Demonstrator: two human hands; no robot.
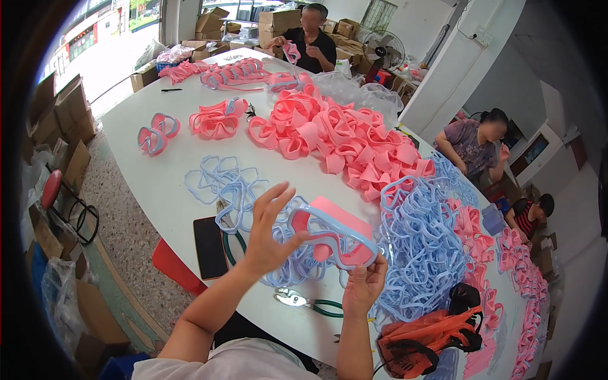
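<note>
White shirt cloth (234, 364) is seen at six o'clock; just off centre toward five, a pink-and-blue mask (342, 216) is gripped by the right hand (364, 288), the left hand (266, 247) spread-fingered at its nine-o'clock end. Farther toward five, an orange bag's (434, 330) contents are hidden.

Pink goggle-shaped mask skirt (342, 215) is edged by a pale-blue plastic rim (348, 232); same blue is repeated in heaped loop-shaped frames (421, 247). Metal pliers (309, 303) are handled in green. Flat bench (149, 183) is coloured white; floor (126, 209), speckled grey-brown.
</note>
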